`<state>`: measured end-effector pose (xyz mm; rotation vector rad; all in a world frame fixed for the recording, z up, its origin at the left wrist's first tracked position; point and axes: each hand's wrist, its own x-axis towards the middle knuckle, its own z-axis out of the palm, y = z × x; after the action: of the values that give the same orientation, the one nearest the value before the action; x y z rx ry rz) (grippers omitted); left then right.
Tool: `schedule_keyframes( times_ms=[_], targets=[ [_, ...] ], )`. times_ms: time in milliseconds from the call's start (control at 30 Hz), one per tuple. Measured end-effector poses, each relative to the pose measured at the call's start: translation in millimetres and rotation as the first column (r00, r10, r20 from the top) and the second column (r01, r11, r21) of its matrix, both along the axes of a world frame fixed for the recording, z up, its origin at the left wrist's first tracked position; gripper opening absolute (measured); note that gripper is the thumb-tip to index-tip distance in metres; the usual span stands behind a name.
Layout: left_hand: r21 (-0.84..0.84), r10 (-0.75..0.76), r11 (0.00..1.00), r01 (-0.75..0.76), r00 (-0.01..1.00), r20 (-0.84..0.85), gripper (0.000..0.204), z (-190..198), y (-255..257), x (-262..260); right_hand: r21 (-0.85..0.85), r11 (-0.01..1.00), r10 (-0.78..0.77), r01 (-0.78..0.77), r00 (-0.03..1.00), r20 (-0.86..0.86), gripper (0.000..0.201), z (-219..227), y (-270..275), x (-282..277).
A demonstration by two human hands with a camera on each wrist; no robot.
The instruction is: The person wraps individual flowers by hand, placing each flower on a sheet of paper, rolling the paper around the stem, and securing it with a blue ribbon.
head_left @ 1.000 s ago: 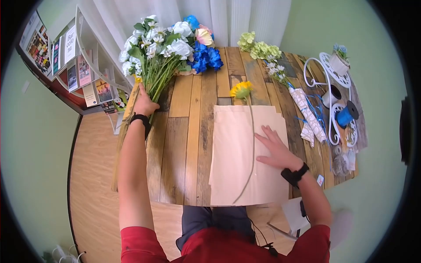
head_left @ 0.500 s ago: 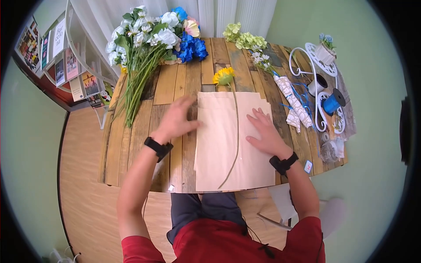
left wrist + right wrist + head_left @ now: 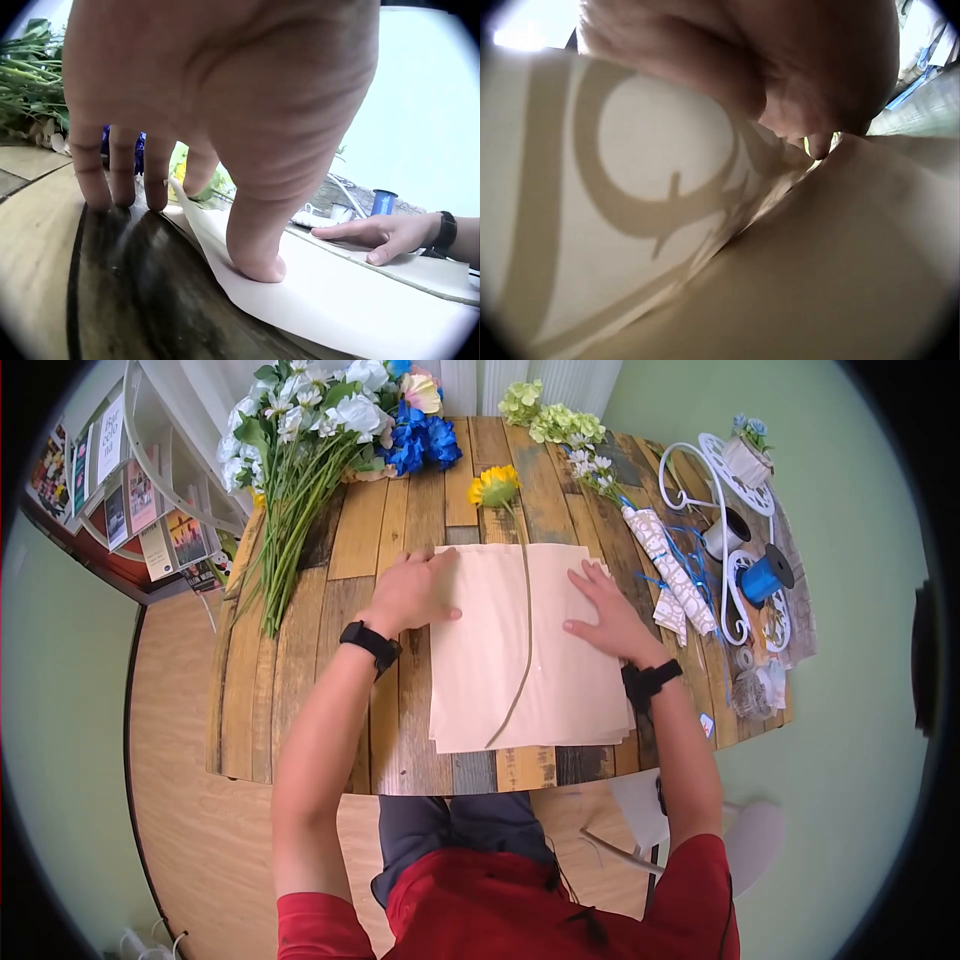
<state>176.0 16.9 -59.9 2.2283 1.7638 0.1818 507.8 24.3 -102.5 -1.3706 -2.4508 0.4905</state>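
A stack of pale wrapping paper (image 3: 475,660) lies on the wooden table, with a yellow flower (image 3: 493,487) laid lengthwise over it, its head past the far edge. My left hand (image 3: 408,595) rests at the stack's left edge. In the left wrist view its thumb (image 3: 259,259) presses on the top sheet while several fingers reach down to the table; the sheet's edge bends up between them. Over the right edge spreads my right hand (image 3: 612,615), thumb extended across the paper. A raised sheet's tan-printed underside (image 3: 630,172) shows beneath that hand in the right wrist view.
Long-stemmed white and blue flowers (image 3: 300,490) lie at the back left, green blooms (image 3: 565,425) at the back. To the right are a patterned paper wrap (image 3: 668,570), a blue ribbon spool (image 3: 768,575) and a white metal stand (image 3: 725,530). The table's front edge faces me.
My left hand has left the flower stems and come to the paper's left edge. Paper and yellow flower have slid away from the table's front edge, with the right hand still on the paper.
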Motion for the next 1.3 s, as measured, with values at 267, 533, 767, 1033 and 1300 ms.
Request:
schedule_keyframes(
  times_ms=[267, 533, 767, 1033, 1300],
  targets=[
    [0.009, 0.169, 0.982, -0.188, 0.901, 0.400, 0.097, -13, -7, -3, -0.124, 0.975, -0.221, 0.186, 0.886, -0.408, 0.075, 4, -2, 11],
    [-0.343, 0.380, 0.917, -0.203, 0.701, 0.603, 0.081, -3, -31, -2, -0.513, 0.804, -0.532, 0.299, 0.747, -0.399, 0.060, 28, -22, 11],
    [-0.380, 0.420, 0.902, -0.205, 0.620, 0.662, 0.037, -21, -12, -21, -0.556, 0.831, -0.342, -0.034, 0.756, -0.557, 0.046, 15, 9, -39],
    [-0.461, 0.502, 0.858, -0.228, 0.565, 0.654, 0.032, -31, -20, -50, -0.661, 0.733, -0.468, -0.161, 0.585, -0.662, 0.053, -7, 14, -38],
    [-0.061, 0.378, 0.899, -0.434, 0.697, 0.610, 0.047, -24, -34, -54, -0.648, 0.762, -0.500, 0.020, 0.655, -0.567, 0.057, 10, 3, -36]
  ],
)
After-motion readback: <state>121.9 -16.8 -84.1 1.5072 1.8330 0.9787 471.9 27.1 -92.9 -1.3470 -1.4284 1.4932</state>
